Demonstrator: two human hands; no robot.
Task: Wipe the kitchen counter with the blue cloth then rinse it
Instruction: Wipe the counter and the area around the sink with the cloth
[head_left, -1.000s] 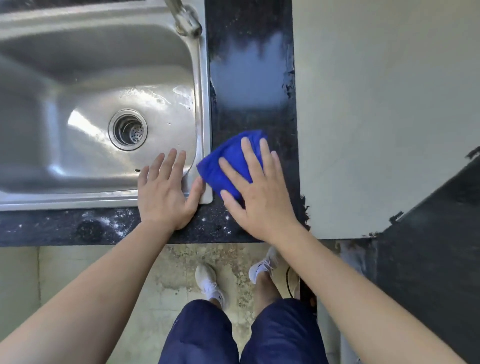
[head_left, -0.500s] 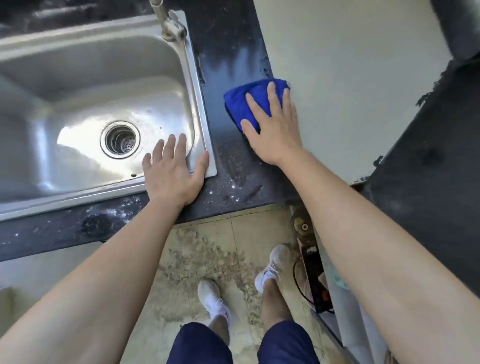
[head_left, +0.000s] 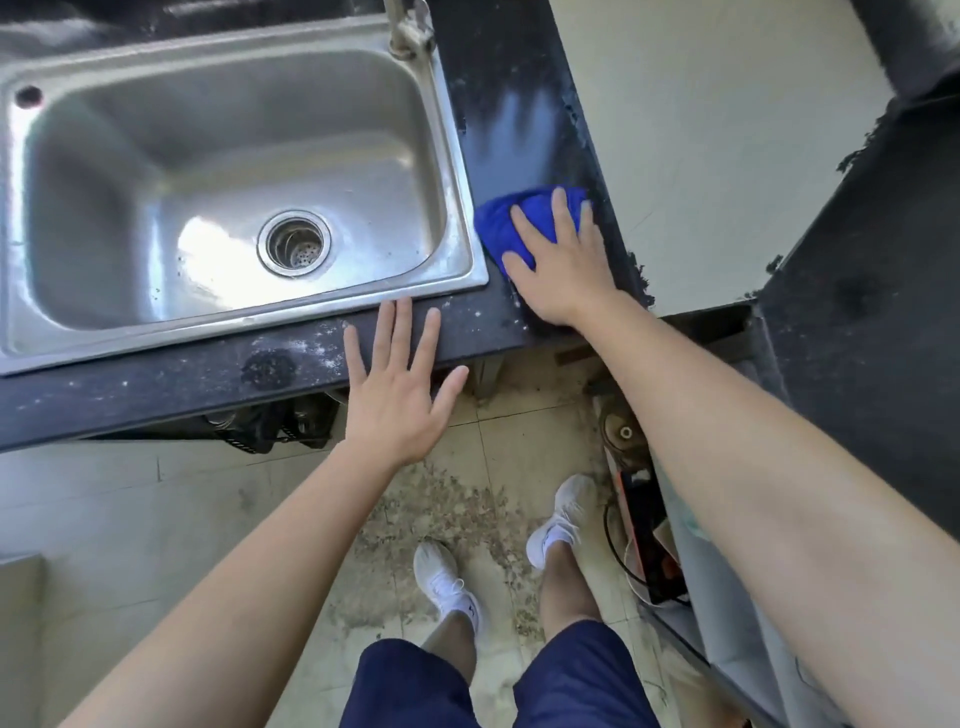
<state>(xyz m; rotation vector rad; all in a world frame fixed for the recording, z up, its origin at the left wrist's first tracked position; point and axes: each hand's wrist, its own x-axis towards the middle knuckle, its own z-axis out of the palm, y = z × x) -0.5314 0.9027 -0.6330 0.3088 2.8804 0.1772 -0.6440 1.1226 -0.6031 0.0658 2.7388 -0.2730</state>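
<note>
The blue cloth (head_left: 498, 226) lies bunched on the black counter (head_left: 519, 130), on the narrow strip right of the steel sink (head_left: 457, 156). My right hand (head_left: 563, 260) presses flat on the cloth with straight, spread fingers and covers its near half. My left hand (head_left: 397, 392) is open with fingers spread over the counter's front edge, just below the sink's front rim; contact is unclear. A wet streak shines on the counter beyond the cloth. White specks dot the front strip of the counter near my left hand.
The tap base (head_left: 410, 31) stands at the sink's back right corner. A pale wall (head_left: 727, 156) borders the counter strip on the right. Dark bags (head_left: 270, 426) sit under the counter. Cables and a box (head_left: 649, 545) lie on the dirty tiled floor by my feet.
My right hand has slid the cloth back toward me along the strip beside the sink. My left hand has come off the sink corner to the counter's front edge.
</note>
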